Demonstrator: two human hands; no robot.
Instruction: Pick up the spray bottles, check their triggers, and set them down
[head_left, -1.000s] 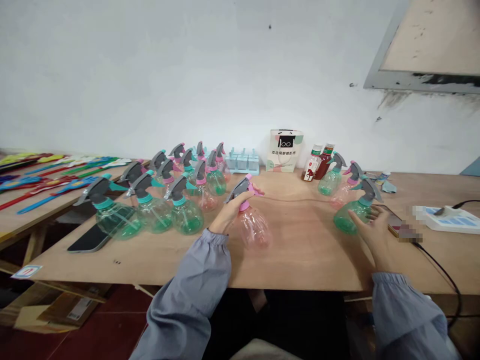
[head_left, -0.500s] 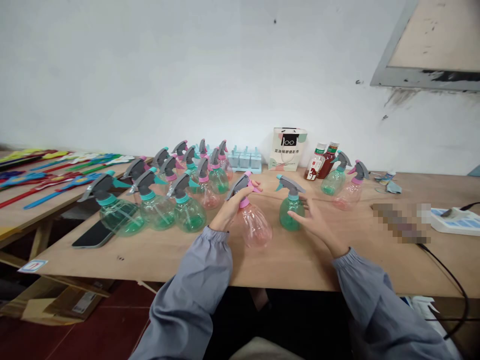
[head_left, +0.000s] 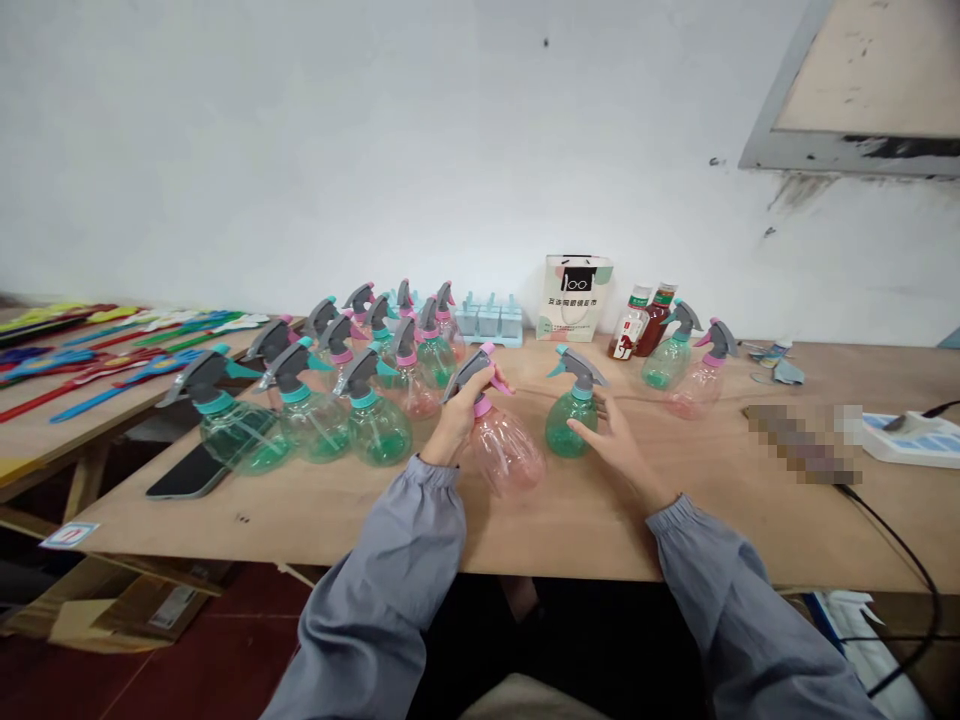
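My left hand (head_left: 466, 408) is wrapped round the grey and pink spray head of a clear pink spray bottle (head_left: 510, 452), which tilts with its base toward the right. Just right of it a green spray bottle (head_left: 570, 425) stands upright, its nozzle pointing left. My right hand (head_left: 609, 430) is at the right side of that green bottle, fingers apart, thumb in front and fingertips behind its neck. Whether it presses on the bottle cannot be made out.
Several green and pink spray bottles (head_left: 381, 430) crowd the left, beside a phone (head_left: 184, 478). Behind are pale blue moulds (head_left: 489, 320), a paper bag (head_left: 574, 300) and sauce bottles (head_left: 628, 325). Two more spray bottles (head_left: 695, 385) and a power strip (head_left: 911, 440) are right.
The green bottle and my right hand have shifted a little to the left, closer to the pink bottle. My left hand has moved slightly left, and the pink bottle leans more.
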